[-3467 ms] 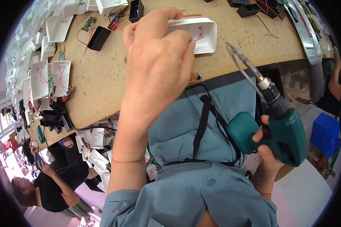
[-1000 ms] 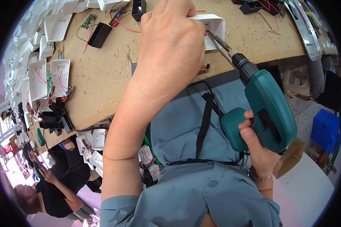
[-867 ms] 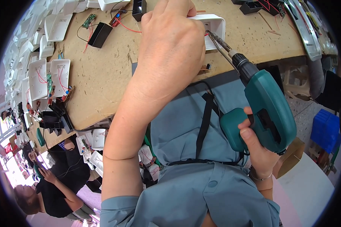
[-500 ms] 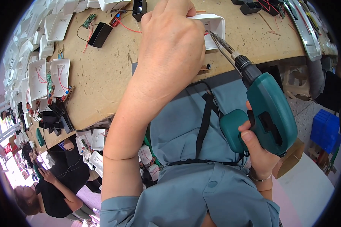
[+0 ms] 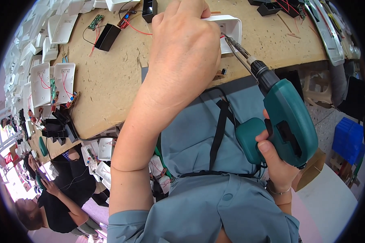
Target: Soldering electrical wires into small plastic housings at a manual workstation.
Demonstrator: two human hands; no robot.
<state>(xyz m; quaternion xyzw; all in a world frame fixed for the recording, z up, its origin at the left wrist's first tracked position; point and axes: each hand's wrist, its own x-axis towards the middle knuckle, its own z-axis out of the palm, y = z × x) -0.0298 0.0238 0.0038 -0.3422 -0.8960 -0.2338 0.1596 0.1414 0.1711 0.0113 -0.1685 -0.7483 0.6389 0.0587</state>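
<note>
My right hand is wrapped around the handle of a green soldering gun. Its dark metal tip, with a thin feed tube alongside, reaches into a white plastic case on the bench. A bit of red shows at the tip, inside the case. Over the left part of that case my left hand is bent with its fingers closed. The back of the hand hides the fingertips and whatever they pinch. A red wire runs across the bench and disappears behind this hand.
Black boxes with small circuit boards lie on the wooden bench. White cases with wires and a large white pile fill the left. A co-worker sits lower left. Blue crates stand at right.
My left hand and the white case have shifted very slightly to the right. The soldering gun stays almost still. Far left, another hand of the co-worker has come into sight.
</note>
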